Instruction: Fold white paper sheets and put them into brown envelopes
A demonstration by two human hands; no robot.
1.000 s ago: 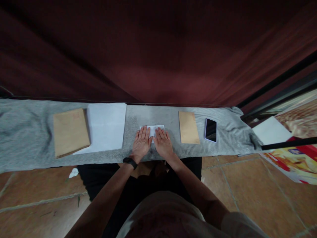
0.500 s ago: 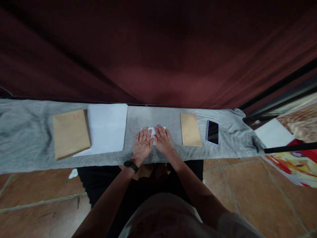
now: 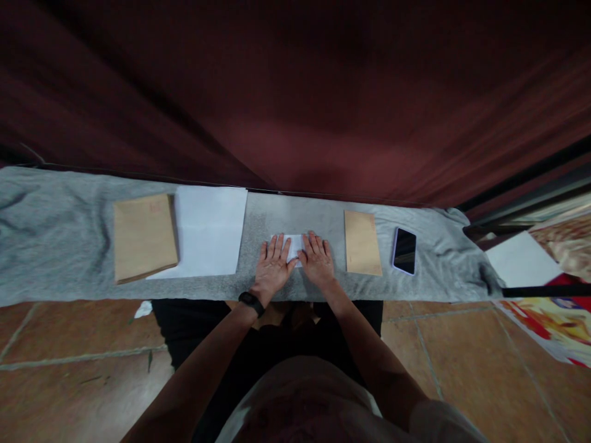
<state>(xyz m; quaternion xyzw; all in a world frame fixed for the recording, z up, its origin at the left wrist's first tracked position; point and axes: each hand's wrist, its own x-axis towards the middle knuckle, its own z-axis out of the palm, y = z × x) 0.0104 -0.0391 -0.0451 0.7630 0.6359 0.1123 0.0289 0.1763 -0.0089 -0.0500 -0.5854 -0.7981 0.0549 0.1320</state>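
Note:
A small folded white sheet of paper (image 3: 294, 245) lies flat on the grey cloth, partly covered by both hands. My left hand (image 3: 272, 264), with a dark band on its wrist, presses on the paper's left part, fingers stretched out. On the right part rests my right hand (image 3: 317, 259), flat with fingers extended. The thumbs point toward each other, with a strip of paper showing between them. Right of my hands lies a single brown envelope (image 3: 362, 243). To the left are larger white sheets (image 3: 210, 231), overlapped by a stack of brown envelopes (image 3: 145, 237).
The grey cloth (image 3: 295, 212) covers a long narrow table. A phone (image 3: 405, 250) with a light purple edge lies right of the envelope. Dark red fabric (image 3: 295, 141) hangs behind the table. At the far right are a white sheet (image 3: 524, 258) and a colourful printed box (image 3: 558, 326).
My hands have spread slightly apart over the folded paper, so more of it shows between them. The whole view has shifted and tilted a little.

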